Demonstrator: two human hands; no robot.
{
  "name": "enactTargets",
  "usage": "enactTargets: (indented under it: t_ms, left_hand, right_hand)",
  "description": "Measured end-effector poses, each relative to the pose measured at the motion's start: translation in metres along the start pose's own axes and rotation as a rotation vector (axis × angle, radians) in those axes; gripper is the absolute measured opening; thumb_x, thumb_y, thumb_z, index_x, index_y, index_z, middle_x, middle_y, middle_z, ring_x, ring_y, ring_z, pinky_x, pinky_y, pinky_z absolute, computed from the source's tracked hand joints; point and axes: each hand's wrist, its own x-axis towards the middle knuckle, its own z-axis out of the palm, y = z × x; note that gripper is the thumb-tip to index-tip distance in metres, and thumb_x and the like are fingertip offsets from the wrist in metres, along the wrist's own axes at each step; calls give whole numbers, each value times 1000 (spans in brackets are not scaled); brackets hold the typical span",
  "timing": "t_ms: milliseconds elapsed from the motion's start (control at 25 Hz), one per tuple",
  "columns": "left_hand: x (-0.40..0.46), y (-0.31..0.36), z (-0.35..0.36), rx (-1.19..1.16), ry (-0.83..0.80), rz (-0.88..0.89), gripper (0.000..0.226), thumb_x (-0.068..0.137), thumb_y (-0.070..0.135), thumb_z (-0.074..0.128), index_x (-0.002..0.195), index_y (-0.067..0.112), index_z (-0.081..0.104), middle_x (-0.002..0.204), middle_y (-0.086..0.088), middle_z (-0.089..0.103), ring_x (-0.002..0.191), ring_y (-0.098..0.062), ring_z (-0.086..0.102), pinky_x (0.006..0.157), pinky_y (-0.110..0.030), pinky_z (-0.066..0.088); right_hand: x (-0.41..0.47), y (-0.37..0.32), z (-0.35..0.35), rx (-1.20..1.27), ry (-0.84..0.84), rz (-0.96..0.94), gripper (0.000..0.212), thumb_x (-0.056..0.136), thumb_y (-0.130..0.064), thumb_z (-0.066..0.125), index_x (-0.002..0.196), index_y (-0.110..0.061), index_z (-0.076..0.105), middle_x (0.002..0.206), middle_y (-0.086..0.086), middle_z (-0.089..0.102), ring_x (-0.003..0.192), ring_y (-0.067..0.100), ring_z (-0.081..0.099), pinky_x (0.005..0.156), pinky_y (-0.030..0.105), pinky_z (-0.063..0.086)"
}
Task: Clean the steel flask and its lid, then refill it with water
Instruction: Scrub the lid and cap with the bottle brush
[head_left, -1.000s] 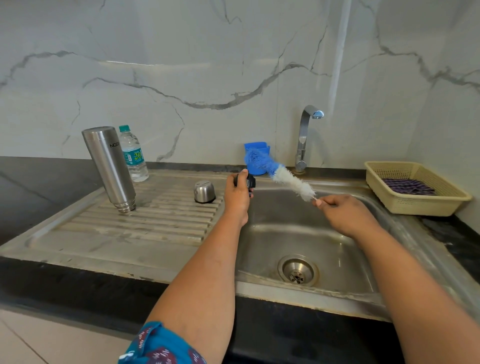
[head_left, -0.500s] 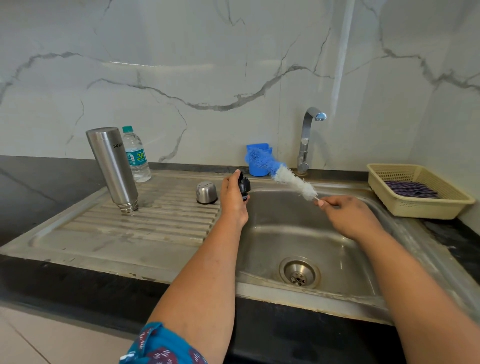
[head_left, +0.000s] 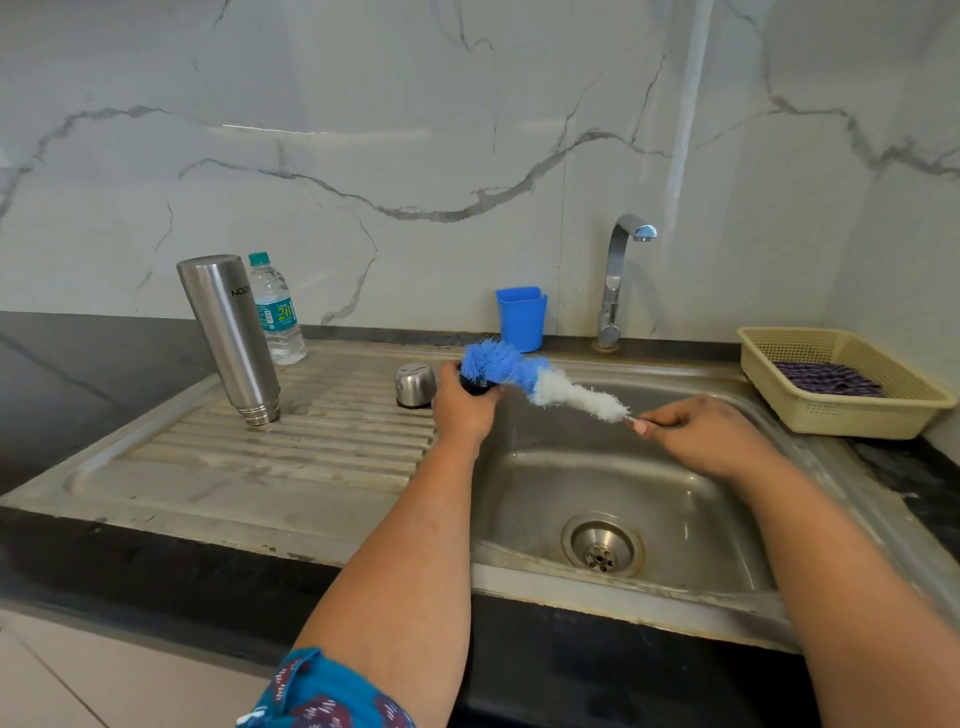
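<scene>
The left hand (head_left: 462, 408) grips a small black stopper (head_left: 475, 385), most likely the flask's inner lid, at the left edge of the sink basin (head_left: 613, 467). The blue tip of the bottle brush (head_left: 524, 376) presses against that stopper from the far right side. The brush's long axis runs from the stopper down and to the right, ending in a thin wire handle pinched by the fingers of the right hand (head_left: 711, 434). So the stopper lies just left of the bristles, and any scrubbing stroke travels along that slanted line. The left hand is nearer to the other parts.

The steel flask (head_left: 231, 332) stands upside down, mouth on the ribbed draining board (head_left: 291, 447), well to the left of both hands, with 1 plastic water bottle (head_left: 278, 312) just behind it. The steel cap (head_left: 414, 383) sits on the board just left of the left hand. The tap (head_left: 621, 275) is far right of the stopper; no water shows running. A blue cup (head_left: 521, 317) stands beside it, and a basket (head_left: 831, 410) holding a cloth (head_left: 826, 379) sits at the right. The basin below the hands leaves room to work.
</scene>
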Motion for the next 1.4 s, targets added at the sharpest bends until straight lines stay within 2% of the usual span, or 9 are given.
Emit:
enactTargets:
  t_ms: [160, 320, 520, 640, 800, 960, 1040, 1240, 1400]
  left_hand:
    - [-5, 4, 4, 76, -18, 132, 55, 77, 19, 83, 119, 18, 47, 106, 5, 59, 100, -18, 60, 89, -35, 50]
    - [1, 5, -2, 20, 117, 63, 57, 73, 21, 86, 112, 25, 46, 113, -1, 64, 102, -20, 63, 90, -42, 54]
    - [-4, 9, 1, 112, 79, 60, 57, 72, 26, 87, 111, 21, 46, 106, 0, 58, 100, -21, 59, 88, -39, 52]
    - [-4, 8, -1, 164, 96, 65, 58, 71, 26, 87, 110, 19, 46, 109, -2, 61, 103, -23, 61, 89, -42, 53]
    - [-7, 10, 0, 215, 69, 111, 56, 73, 24, 86, 112, 15, 48, 105, 0, 58, 100, -21, 58, 87, -39, 52]
    - [-2, 10, -4, 224, 111, 137, 56, 70, 24, 87, 110, 19, 49, 107, -1, 62, 101, -23, 60, 88, -44, 53]
    - [-4, 10, -2, 267, 66, 186, 55, 71, 22, 87, 113, 16, 51, 105, 5, 58, 98, -18, 57, 87, -39, 51]
    - [-5, 9, -6, 253, 100, 113, 53, 70, 23, 87, 105, 19, 48, 107, -1, 62, 100, -23, 62, 85, -44, 55]
    - [-9, 11, -2, 307, 20, 180, 52, 73, 22, 86, 110, 13, 51, 103, 4, 57, 95, -18, 57, 81, -35, 49]
  right_hand:
    - [5, -2, 5, -1, 51, 24, 29, 93, -42, 57, 115, -28, 70, 118, 0, 67, 108, 20, 58, 92, 30, 44]
    - [3, -2, -1, 59, -13, 5, 28, 92, -39, 61, 115, -27, 70, 118, -1, 66, 102, 15, 55, 87, 27, 39]
    - [2, 3, -6, -23, 107, 82, 28, 95, -44, 52, 115, -33, 68, 120, 3, 65, 108, 23, 56, 85, 32, 43]
    - [-1, 2, -7, -21, 49, 42, 30, 94, -44, 54, 118, -32, 67, 124, -1, 63, 113, 21, 55, 87, 29, 40]
    - [-2, -3, -6, -99, 38, 27, 31, 94, -45, 54, 120, -33, 66, 122, -1, 64, 107, 19, 55, 81, 27, 38]
    - [1, 1, -10, -112, 5, -9, 28, 93, -44, 56, 115, -33, 69, 116, -1, 66, 93, 14, 53, 80, 26, 39]
    - [1, 2, -12, -124, 20, 12, 27, 93, -43, 57, 114, -33, 70, 115, 0, 67, 91, 15, 53, 79, 26, 40]
    - [-3, -3, -8, -77, -61, -47, 26, 93, -39, 58, 113, -27, 71, 101, -5, 65, 89, 11, 53, 77, 25, 37]
    - [-3, -2, -11, -125, -25, -14, 28, 94, -40, 56, 115, -27, 70, 112, 0, 67, 90, 13, 53, 78, 26, 38]
